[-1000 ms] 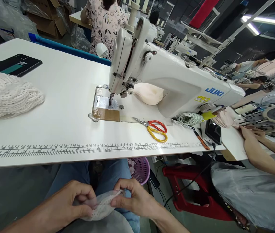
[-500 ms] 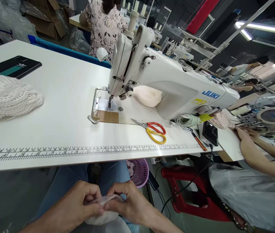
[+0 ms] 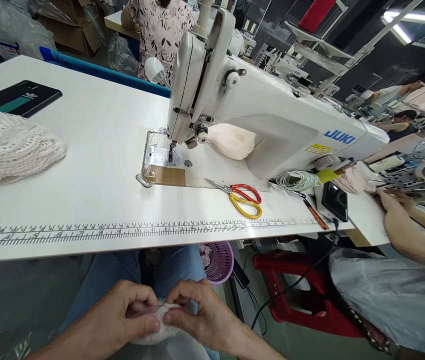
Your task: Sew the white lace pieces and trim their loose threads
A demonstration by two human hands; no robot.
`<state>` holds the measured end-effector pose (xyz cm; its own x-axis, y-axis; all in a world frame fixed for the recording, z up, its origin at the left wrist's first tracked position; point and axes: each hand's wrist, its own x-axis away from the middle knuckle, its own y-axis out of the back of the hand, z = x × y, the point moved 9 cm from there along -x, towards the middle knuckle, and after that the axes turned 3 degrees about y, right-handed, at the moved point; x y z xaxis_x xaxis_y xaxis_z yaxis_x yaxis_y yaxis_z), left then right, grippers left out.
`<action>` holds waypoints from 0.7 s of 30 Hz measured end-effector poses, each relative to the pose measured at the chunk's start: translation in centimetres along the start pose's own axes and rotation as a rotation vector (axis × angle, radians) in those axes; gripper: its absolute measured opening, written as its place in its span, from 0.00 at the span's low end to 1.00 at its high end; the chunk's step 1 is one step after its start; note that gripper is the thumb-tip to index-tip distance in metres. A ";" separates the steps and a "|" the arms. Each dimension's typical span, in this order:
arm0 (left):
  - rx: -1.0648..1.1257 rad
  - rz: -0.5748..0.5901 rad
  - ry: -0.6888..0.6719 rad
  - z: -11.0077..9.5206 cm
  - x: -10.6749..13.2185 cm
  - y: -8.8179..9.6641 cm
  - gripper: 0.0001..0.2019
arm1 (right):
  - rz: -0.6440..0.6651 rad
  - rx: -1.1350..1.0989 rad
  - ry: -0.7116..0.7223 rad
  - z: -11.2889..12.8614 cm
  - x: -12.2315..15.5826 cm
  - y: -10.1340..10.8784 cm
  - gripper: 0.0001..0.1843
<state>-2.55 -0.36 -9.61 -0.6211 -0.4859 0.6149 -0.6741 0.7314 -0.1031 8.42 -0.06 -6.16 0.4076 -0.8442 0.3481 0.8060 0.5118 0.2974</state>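
Observation:
Low over my lap, a piece of whitish fabric (image 3: 155,334) is pinched between both hands. My left hand (image 3: 125,315) grips it on one side with thumb and bent fingers. On the other side my right hand (image 3: 197,312) pinches its upper edge, close to the left fingertips. The cloth hangs below the fingers, partly hidden by them. Beyond the table edge stands a white sewing machine (image 3: 272,115), with its needle and presser foot (image 3: 171,151) over the metal plate. No fabric lies under the foot.
Scissors (image 3: 242,196) lie before the machine, above a printed ruler (image 3: 122,232). White lace fabric (image 3: 9,147) and a dark phone-like object (image 3: 24,97) lie left. Cord coil (image 3: 297,180) and phone (image 3: 334,200) sit right. A purple basket (image 3: 220,262) stands below. A co-worker's arm (image 3: 407,225) is at right.
Both hands stay low over the lap; the fingers have shifted slightly along the fabric, and more of its textured edge shows by the right thumb. The view has tilted and shifted a little.

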 end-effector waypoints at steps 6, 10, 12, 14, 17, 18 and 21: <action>-0.048 -0.054 0.019 -0.1 0.1 0.2 0.13 | 0.007 0.018 0.007 0.1 0.2 0.2 0.06; -0.045 -0.060 0.018 0.0 0.3 0.3 0.12 | 0.007 -0.005 0.048 0.1 -0.1 -0.2 0.09; -0.051 -0.066 0.010 -0.1 0.4 0.3 0.12 | 0.001 -0.013 0.053 -0.1 -0.3 -0.4 0.08; -0.054 -0.065 0.008 -0.2 0.4 0.3 0.12 | -0.011 -0.013 0.061 -0.3 -0.2 -0.5 0.07; -0.048 -0.059 0.000 -0.3 0.5 0.1 0.12 | -0.021 0.016 0.074 -0.3 -0.1 -0.4 0.07; -0.050 -0.057 -0.002 -0.3 0.5 0.1 0.12 | -0.020 0.025 0.073 -0.3 0.0 -0.4 0.08; -0.064 -0.063 0.002 -0.3 0.5 0.1 0.13 | -0.008 -0.001 0.064 -0.2 -0.1 -0.6 0.10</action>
<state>-2.81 -0.37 -9.10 -0.5776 -0.5312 0.6199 -0.6851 0.7284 -0.0142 8.02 -0.28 -6.58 0.4280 -0.8567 0.2879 0.8095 0.5051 0.2993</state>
